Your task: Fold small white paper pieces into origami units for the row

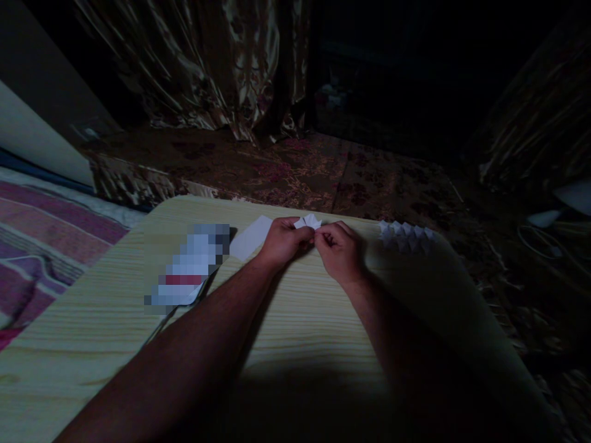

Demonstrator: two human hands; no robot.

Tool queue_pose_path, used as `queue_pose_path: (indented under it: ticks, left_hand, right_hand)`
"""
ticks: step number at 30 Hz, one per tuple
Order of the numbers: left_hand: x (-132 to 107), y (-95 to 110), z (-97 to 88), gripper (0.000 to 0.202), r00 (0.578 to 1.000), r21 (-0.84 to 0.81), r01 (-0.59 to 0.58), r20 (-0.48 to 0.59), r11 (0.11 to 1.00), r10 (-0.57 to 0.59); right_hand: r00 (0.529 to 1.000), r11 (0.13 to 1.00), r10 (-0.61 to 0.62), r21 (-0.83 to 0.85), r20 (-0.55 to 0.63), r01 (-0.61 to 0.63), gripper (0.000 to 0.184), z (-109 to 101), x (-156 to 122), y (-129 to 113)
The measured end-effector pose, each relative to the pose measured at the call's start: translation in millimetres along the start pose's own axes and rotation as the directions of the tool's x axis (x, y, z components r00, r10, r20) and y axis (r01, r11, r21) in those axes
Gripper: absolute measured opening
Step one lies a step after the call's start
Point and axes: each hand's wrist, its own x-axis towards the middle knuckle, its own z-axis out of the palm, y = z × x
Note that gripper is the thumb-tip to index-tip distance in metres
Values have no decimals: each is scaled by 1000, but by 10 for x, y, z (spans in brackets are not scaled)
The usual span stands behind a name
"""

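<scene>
Near the far edge of the wooden table, a small folded piece of white paper (pixel 312 220) shows pointed creases between my hands. My left hand (pixel 284 241) is closed on its left side, thumb across the paper. The fingers of my right hand (pixel 340 247) pinch it from the right, and its lower part is hidden behind them. Beside my left hand lie flat white paper sheets (pixel 252 239). To the right of my right hand sits a group of folded white paper pieces (pixel 406 236) with pointed tops, set close together in a row.
A blurred-out device (pixel 189 264), perhaps a phone, lies at the left of the light wooden table (pixel 295 344). Striped bedding (pixel 37 240) borders the table on the left. Patterned curtains (pixel 240 67) hang beyond a cloth-covered ledge (pixel 295 163). A white cable (pixel 540 246) lies off the right side.
</scene>
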Motion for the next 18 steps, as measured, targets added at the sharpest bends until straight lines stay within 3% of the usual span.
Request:
queue_pose_path:
  ticks: [10,14,18]
  left_hand:
    - [2,34,4,21,999,-54,38,32,998,-36]
    - [15,23,-7,23,998,-47,56,3,997,-56]
    - [33,8,-24,25,998,-74,57,20,996,-55]
  right_hand:
    - [1000,1000,7,3,13,-7,15,-19,3,-9]
    - [993,991,114,71,8,-115,10,20,-18,-14]
    - [960,924,276,261,44,-278,13,48,-15,-5]
